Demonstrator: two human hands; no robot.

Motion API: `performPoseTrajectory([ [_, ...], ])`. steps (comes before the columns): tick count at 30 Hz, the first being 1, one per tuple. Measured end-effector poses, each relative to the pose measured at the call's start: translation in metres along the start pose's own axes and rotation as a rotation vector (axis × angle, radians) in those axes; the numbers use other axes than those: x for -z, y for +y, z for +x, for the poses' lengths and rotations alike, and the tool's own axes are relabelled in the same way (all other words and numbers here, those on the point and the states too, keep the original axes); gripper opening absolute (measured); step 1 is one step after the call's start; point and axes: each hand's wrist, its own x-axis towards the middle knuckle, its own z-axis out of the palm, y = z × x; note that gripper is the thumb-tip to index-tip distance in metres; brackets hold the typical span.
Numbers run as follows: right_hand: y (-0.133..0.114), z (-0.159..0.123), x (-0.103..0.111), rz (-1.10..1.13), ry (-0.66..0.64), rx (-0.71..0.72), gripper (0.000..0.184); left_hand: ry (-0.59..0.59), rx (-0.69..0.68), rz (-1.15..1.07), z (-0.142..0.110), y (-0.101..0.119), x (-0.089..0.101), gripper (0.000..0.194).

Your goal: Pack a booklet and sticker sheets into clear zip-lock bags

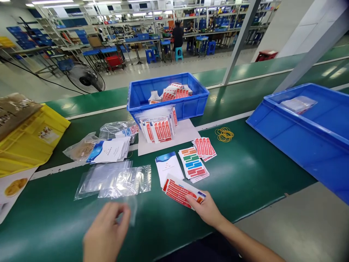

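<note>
My right hand (207, 210) is closed on a small stack of red-and-white sticker sheets (178, 190) low on the green belt. My left hand (107, 233) pinches a clear plastic bag (131, 208), which looks blurred. Just beyond lie several empty clear zip bags (114, 180). A white card with a blue corner (169, 166) lies beside a pile of multicoloured sticker sheets (193, 164) and a pile of red sticker sheets (204, 147). Bagged sticker packs (158, 127) lean on a blue crate (167, 96) that holds more.
A stack of white-and-blue leaflets (109, 150) and crumpled bags lie at the left, by a yellow tray (29, 138). Yellow rubber bands (224, 134) lie on the belt. A large blue crate (305, 131) stands at the right. A fan and distant workbenches fill the background.
</note>
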Motion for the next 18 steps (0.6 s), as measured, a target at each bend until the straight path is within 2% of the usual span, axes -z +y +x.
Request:
performPoseTrajectory([
  [1, -0.005, -0.003, 0.001, 0.107, 0.004, -0.048, 0.034, -0.094, -0.031, 0.004, -0.003, 0.008, -0.016, 0.018],
  [3, -0.012, -0.009, 0.001, 0.257, 0.003, -0.112, 0.039, -0.201, -0.044, -0.027, -0.010, 0.023, -0.044, 0.020],
  [6, -0.012, -0.021, 0.000, 0.278, 0.000, -0.189, 0.039, -0.296, -0.024, -0.105, -0.022, 0.043, -0.072, 0.020],
  [11, 0.009, -0.037, -0.002, 0.270, -0.072, -0.294, 0.041, -0.377, -0.035, -0.175, -0.034, 0.064, -0.088, 0.020],
  [14, 0.016, -0.043, 0.000, 0.340, -0.143, -0.340, 0.042, -0.436, -0.070, -0.142, -0.037, 0.067, -0.093, 0.018],
  [18, 0.018, -0.044, 0.007, 0.414, -0.164, -0.378, 0.043, -0.471, -0.118, -0.138, -0.039, 0.065, -0.099, 0.018],
])
